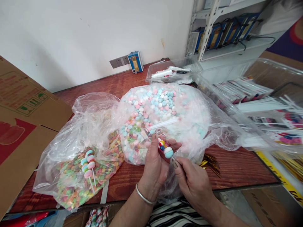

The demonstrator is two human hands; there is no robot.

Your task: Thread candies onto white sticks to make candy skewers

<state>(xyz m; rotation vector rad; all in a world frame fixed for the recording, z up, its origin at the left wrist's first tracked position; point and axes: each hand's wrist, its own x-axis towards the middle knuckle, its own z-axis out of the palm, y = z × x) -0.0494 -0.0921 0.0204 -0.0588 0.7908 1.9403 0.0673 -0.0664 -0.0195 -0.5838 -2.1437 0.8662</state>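
My left hand (155, 160), a silver bangle at its wrist, is curled around a candy skewer (168, 152). White and pale blue candies show at the skewer's lower end, and a colourful printed wrapper (162, 145) covers the part above. My right hand (194, 175) pinches the thin white stick below the candies. Just beyond both hands lies a large plastic bag of pastel candies (163, 101), with white sticks (164, 123) and a printed wrapper on top. To the left, two finished-looking candy skewers (88, 164) rest on a bag of ring-shaped candies (71, 183).
A cardboard box (26, 119) stands at the left. See-through bins at the right hold printed wrappers (243, 90) and white sticks. Behind the bags, a plastic tray (151, 75) holds white tubes. Gold twist ties (210, 164) lie on the wooden table (241, 167). A blue device (135, 62) stands by the wall.
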